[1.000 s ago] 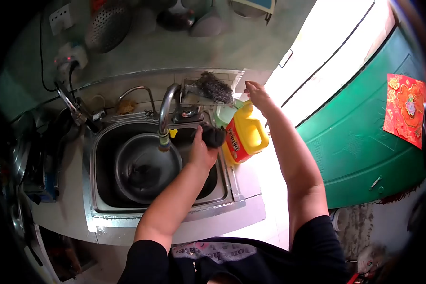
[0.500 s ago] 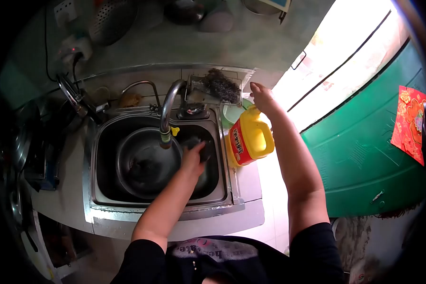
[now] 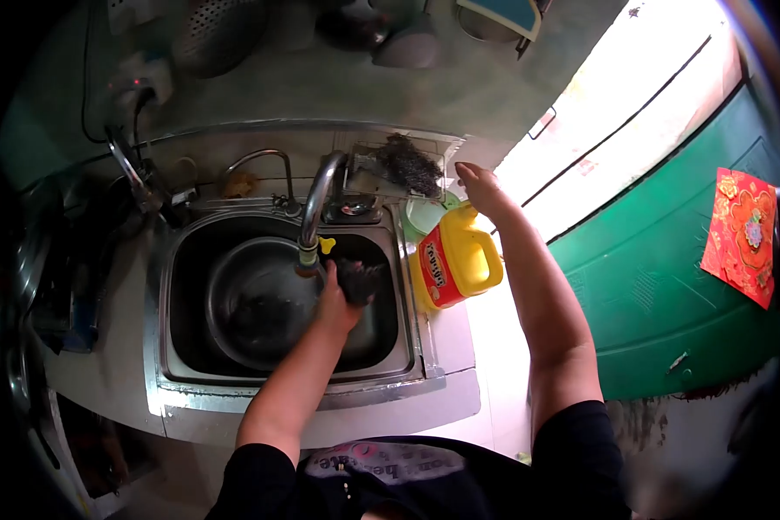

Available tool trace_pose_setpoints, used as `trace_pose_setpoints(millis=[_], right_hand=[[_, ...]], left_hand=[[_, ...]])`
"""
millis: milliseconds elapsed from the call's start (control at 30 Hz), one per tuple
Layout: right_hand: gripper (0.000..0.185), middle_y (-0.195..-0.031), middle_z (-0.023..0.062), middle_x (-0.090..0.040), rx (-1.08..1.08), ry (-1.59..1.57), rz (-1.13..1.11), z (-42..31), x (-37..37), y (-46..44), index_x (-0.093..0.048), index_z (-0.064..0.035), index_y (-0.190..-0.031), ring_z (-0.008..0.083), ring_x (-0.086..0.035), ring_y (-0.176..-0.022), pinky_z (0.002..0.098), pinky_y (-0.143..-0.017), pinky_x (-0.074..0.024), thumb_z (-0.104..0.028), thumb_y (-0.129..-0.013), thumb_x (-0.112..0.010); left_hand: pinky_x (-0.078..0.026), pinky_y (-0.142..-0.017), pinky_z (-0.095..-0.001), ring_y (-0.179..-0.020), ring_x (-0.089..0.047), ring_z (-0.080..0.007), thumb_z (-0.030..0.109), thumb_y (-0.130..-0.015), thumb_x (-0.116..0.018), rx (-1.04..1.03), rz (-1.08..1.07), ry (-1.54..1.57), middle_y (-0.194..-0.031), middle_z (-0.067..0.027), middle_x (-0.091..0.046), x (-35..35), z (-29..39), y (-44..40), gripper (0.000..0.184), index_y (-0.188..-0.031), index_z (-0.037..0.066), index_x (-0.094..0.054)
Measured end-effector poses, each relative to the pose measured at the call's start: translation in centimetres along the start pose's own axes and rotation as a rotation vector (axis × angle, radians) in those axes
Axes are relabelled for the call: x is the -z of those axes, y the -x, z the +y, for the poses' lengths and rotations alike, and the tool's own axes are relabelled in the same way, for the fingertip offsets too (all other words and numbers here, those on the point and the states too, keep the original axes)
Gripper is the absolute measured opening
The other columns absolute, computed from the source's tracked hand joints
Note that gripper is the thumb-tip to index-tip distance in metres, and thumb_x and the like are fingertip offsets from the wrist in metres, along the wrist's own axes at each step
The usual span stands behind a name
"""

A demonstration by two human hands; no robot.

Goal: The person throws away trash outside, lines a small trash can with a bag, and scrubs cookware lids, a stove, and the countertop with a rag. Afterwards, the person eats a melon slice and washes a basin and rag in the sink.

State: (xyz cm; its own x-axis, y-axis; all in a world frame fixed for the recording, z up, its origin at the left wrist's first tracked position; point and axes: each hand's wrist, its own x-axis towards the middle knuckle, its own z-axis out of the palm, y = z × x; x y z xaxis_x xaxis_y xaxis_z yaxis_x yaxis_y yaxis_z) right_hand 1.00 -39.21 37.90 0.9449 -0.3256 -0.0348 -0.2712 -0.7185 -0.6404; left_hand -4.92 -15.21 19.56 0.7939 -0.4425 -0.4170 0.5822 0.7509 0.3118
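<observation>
My left hand [image 3: 334, 305] is closed around a dark scouring pad [image 3: 361, 282], just right of the faucet's spout [image 3: 308, 251] and above the sink's right part. A yellow jug [image 3: 470, 264] with a red label stands upright on the counter right of the sink. Over its neck is my right hand [image 3: 484, 189], fingers stretched toward the back wall; whether the palm touches the jug's top is hidden. A large dark pan [image 3: 256, 334] lies in the sink [image 3: 412, 360], with some dark matter at its bottom.
Behind the faucet, a wire rack [image 3: 368, 178] holds a tangled dark mesh scrubber [image 3: 410, 165]. A pale green bowl [image 3: 423, 215] sits behind the jug. Farther left are a thin curved tap [image 3: 264, 154] and another faucet [image 3: 134, 169]. A green panel [image 3: 650, 295] bounds the right side.
My left hand has moved slightly left and toward the spout, and the dark pad now shows more clearly. My right hand stays over the jug. The whole view has shifted a little.
</observation>
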Motion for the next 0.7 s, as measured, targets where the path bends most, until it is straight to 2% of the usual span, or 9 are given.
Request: trace_pose_setpoints(millis=[67, 200, 233, 267, 300, 367, 467, 667, 700], right_hand=[[0.048, -0.101, 0.0121, -0.055, 0.012, 0.048, -0.092, 0.7, 0.2, -0.6, -0.043, -0.0080, -0.119, 0.0234, -0.051, -0.090, 0.0337, -0.074, -0.0445, -0.042, -0.086, -0.035], [0.046, -0.105, 0.0120, -0.054, -0.008, 0.061, -0.078, 1.1, 0.0, -0.9, -0.044, -0.0085, -0.119, 0.0234, -0.051, -0.093, 0.0333, -0.078, -0.0419, -0.040, -0.087, -0.034], [0.046, -0.105, 0.0120, -0.054, -0.014, 0.063, -0.075, 1.3, 0.0, -0.8, -0.044, -0.0085, -0.119, 0.0234, -0.051, -0.093, 0.0333, -0.078, -0.0419, -0.040, -0.087, -0.034], [0.044, -0.107, 0.0153, -0.053, 0.023, 0.047, -0.039, 1.0, -0.1, -0.5, -0.045, -0.0076, -0.117, 0.0282, -0.048, -0.099, 0.0341, -0.083, -0.0386, -0.038, -0.086, -0.034], [0.043, -0.108, 0.0187, -0.052, 0.059, 0.024, -0.005, 1.0, -0.4, -0.3, -0.047, -0.0067, -0.114, 0.0330, -0.046, -0.104, 0.0349, -0.088, -0.0354, -0.036, -0.086, -0.034], [0.043, -0.110, 0.0190, -0.050, 0.062, 0.057, 0.014, 1.7, -1.4, -0.5, -0.045, -0.0073, -0.116, 0.0332, -0.045, -0.105, 0.0353, -0.089, -0.0346, -0.035, -0.085, -0.034], [0.045, -0.113, 0.0195, -0.048, 0.144, 0.144, 0.009, 3.8, -2.3, -2.1, -0.039, -0.0090, -0.122, 0.0325, -0.042, -0.109, 0.0355, -0.091, -0.0329, -0.035, -0.085, -0.033], [0.051, -0.114, 0.0199, -0.047, 0.031, 0.149, 0.010, 0.9, -0.7, 0.0, -0.033, -0.0103, -0.126, 0.0348, -0.040, -0.110, 0.0372, -0.092, -0.0316, -0.040, -0.085, -0.032], [0.048, -0.111, 0.0199, -0.049, 0.195, 0.238, 0.297, 1.0, -0.7, 0.2, -0.035, -0.0098, -0.124, 0.0354, -0.042, -0.107, 0.0377, -0.091, -0.0322, -0.038, -0.085, -0.034]], left_hand=[[-0.039, -0.077, -0.0403, -0.093, -0.050, -0.0226, 0.051, -0.086, -0.027, 0.015, -0.106, 0.165, -0.096, -0.0073, -0.054, -5.4, -0.7, -0.3, 0.046, -0.100, 0.012, -0.047], [-0.040, -0.082, -0.0384, -0.092, -0.051, -0.0241, 0.043, -0.088, -0.028, -0.030, -0.321, 0.247, -0.098, -0.0085, -0.053, -12.6, -1.6, -2.7, 0.041, -0.101, 0.009, -0.047], [-0.040, -0.084, -0.0371, -0.092, -0.052, -0.0239, 0.041, -0.089, -0.029, -0.029, -0.311, 0.245, -0.099, -0.0090, -0.053, -14.0, -1.8, -2.7, 0.040, -0.103, 0.007, -0.046], [-0.040, -0.084, -0.0371, -0.092, -0.052, -0.0239, 0.041, -0.089, -0.029, -0.020, -0.311, 0.246, -0.099, -0.0090, -0.053, -14.7, -2.0, -2.9, 0.040, -0.103, 0.007, -0.046], [-0.037, -0.088, -0.0376, -0.096, -0.050, -0.0240, 0.040, -0.089, -0.028, -0.032, -0.277, 0.226, -0.103, -0.0092, -0.052, -15.1, -2.3, -3.1, 0.040, -0.105, 0.007, -0.045], [-0.034, -0.093, -0.0366, -0.101, -0.047, -0.0235, 0.038, -0.090, -0.026, -0.038, -0.281, 0.214, -0.108, -0.0097, -0.050, -15.0, -3.0, -3.5, 0.041, -0.109, 0.007, -0.044], [-0.034, -0.093, -0.0378, -0.102, -0.047, -0.0242, 0.038, -0.090, -0.026, -0.029, -0.263, 0.213, -0.110, -0.0103, -0.049, -15.2, -3.4, -3.0, 0.041, -0.110, 0.007, -0.043], [-0.037, -0.089, -0.0441, -0.103, -0.046, -0.0288, 0.038, -0.089, -0.026, 0.038, -0.237, 0.256, -0.111, -0.0132, -0.047, -14.5, -3.6, -1.7, 0.041, -0.109, 0.007, -0.043], [-0.037, -0.089, -0.0441, -0.103, -0.046, -0.0288, 0.038, -0.089, -0.026, 0.033, -0.233, 0.253, -0.111, -0.0132, -0.047, -14.1, -3.7, -1.4, 0.041, -0.109, 0.007, -0.043]])
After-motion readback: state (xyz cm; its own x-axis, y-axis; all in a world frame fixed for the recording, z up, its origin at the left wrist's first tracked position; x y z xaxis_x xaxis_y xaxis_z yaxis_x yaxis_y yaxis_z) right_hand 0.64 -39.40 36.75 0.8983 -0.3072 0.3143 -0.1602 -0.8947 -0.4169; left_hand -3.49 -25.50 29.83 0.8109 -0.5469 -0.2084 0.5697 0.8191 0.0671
